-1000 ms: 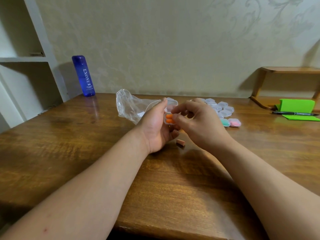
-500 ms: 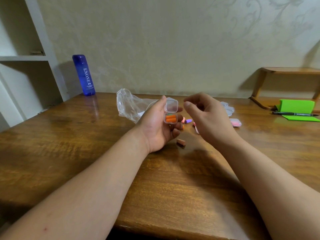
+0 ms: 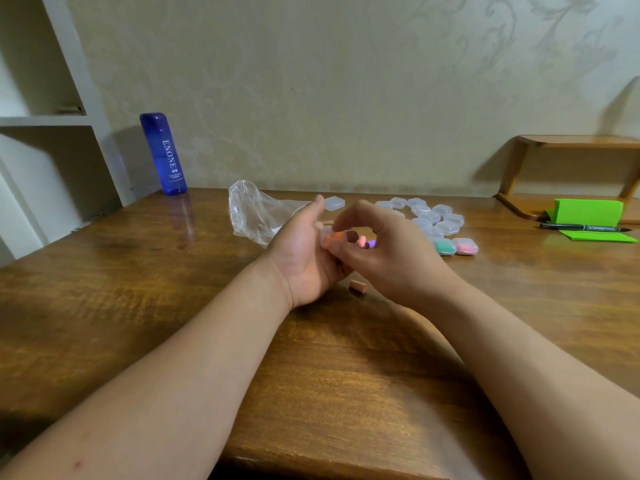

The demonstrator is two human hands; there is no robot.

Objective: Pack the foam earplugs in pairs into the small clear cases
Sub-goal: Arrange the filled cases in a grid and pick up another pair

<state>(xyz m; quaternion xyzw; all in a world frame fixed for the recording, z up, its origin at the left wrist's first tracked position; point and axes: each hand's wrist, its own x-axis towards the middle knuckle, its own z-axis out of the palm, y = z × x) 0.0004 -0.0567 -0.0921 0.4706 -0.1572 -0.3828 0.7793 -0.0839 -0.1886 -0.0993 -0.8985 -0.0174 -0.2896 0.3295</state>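
At frame centre, my left hand (image 3: pixel 304 258) held a clear case (image 3: pixel 327 234) of orange earplugs (image 3: pixel 334 239); my right hand (image 3: pixel 388 251) pinched it, above the brown wooden table (image 3: pixel 173 289), before a pale patterned wall (image 3: pixel 346 81).

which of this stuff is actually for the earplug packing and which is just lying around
Job: orange-filled case in left hand, empty cases, two filled cases, loose earplug.
Lying about: blue bottle, green pad, pen.
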